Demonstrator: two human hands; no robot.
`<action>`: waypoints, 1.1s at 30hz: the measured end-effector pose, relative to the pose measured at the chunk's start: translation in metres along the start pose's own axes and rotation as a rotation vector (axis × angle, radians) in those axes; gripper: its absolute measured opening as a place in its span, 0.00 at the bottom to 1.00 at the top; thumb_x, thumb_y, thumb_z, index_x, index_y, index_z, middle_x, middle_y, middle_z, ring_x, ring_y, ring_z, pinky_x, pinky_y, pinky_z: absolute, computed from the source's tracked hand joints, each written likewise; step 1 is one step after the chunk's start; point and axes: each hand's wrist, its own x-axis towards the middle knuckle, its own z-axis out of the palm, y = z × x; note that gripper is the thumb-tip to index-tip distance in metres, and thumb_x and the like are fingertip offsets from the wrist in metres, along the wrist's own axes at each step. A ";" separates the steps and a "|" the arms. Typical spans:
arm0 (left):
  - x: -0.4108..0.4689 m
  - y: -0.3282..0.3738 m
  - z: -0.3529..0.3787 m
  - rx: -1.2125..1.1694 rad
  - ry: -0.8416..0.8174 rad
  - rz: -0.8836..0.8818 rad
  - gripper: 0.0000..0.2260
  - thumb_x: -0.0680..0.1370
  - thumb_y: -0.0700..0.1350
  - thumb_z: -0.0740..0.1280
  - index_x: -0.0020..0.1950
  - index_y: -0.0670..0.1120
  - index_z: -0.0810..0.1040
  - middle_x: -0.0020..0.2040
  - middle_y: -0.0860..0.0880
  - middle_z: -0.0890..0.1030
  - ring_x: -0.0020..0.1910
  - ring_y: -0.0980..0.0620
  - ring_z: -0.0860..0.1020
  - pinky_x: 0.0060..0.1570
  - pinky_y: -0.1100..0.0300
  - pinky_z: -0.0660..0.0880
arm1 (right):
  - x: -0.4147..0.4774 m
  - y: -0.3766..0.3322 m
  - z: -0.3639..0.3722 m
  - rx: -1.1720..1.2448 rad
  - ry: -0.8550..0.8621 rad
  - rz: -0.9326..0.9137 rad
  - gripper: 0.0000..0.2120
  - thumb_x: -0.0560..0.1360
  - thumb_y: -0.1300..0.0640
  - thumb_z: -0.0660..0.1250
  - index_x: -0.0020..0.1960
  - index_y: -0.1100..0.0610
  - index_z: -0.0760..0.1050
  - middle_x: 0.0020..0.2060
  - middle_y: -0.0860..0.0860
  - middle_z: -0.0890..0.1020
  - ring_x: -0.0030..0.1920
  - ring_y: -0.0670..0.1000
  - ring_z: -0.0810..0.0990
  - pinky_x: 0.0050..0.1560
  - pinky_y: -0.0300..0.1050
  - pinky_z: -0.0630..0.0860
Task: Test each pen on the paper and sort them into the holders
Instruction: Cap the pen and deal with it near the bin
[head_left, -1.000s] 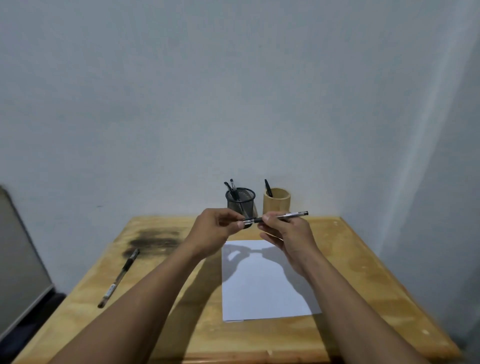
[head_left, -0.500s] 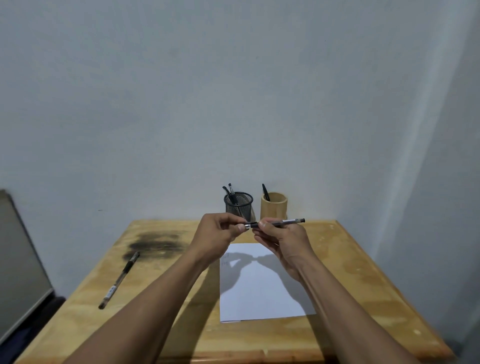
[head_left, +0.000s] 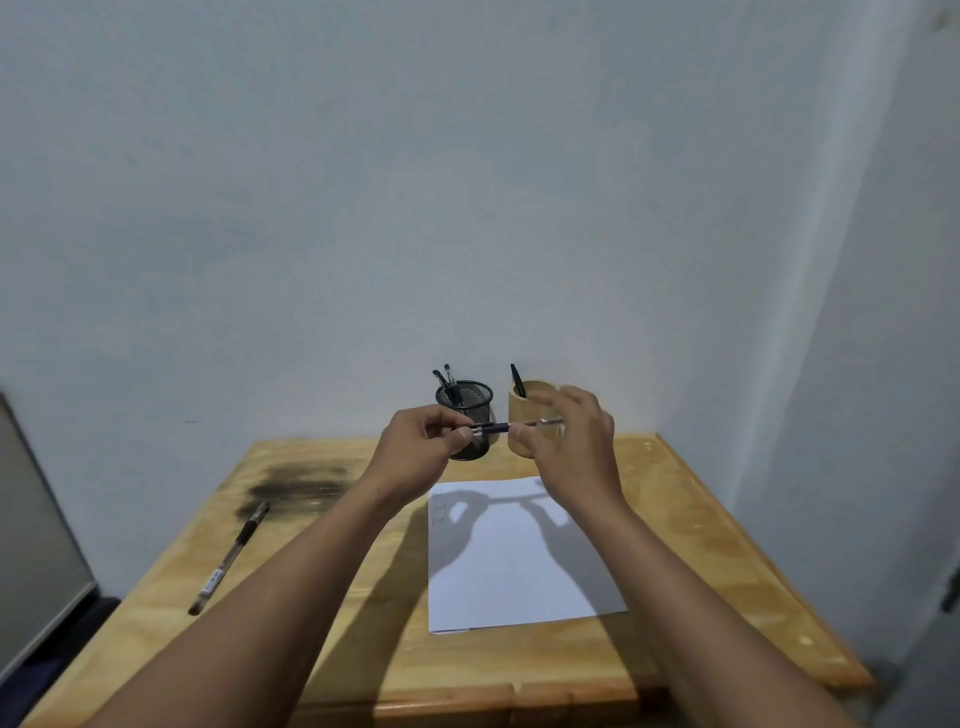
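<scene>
The slim dark pen with a silver end (head_left: 493, 427) is held level in the air before the black mesh holder (head_left: 467, 410) and the round wooden holder (head_left: 535, 400). The left hand (head_left: 415, 447) pinches its left end. The right hand (head_left: 571, 447) has spread, blurred fingers (whether it has any hold I cannot tell). This is probably cap work: pull straight along the barrel, left pinch firm.

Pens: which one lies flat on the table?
The pen left of the paper; others stand in the mesh holder and wooden holder, one is held.
</scene>
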 end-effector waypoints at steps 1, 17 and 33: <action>0.000 0.002 0.001 0.008 -0.001 0.003 0.02 0.77 0.42 0.71 0.46 0.48 0.83 0.39 0.47 0.80 0.38 0.53 0.76 0.45 0.58 0.74 | 0.003 0.001 -0.002 -0.115 -0.013 -0.080 0.14 0.73 0.53 0.75 0.58 0.47 0.82 0.60 0.46 0.79 0.68 0.53 0.70 0.67 0.48 0.66; -0.010 0.030 0.129 0.314 -0.088 0.223 0.20 0.78 0.55 0.68 0.68 0.48 0.77 0.63 0.52 0.80 0.59 0.54 0.77 0.56 0.59 0.70 | -0.002 0.061 -0.133 -0.421 -0.049 0.005 0.05 0.77 0.54 0.69 0.51 0.50 0.84 0.48 0.46 0.86 0.55 0.54 0.80 0.57 0.53 0.75; -0.068 -0.004 0.303 0.874 -0.611 0.493 0.32 0.79 0.65 0.51 0.74 0.45 0.68 0.75 0.47 0.69 0.75 0.45 0.64 0.72 0.44 0.60 | -0.098 0.214 -0.260 -0.659 0.082 0.394 0.06 0.77 0.52 0.70 0.49 0.50 0.85 0.43 0.49 0.86 0.51 0.54 0.80 0.52 0.51 0.77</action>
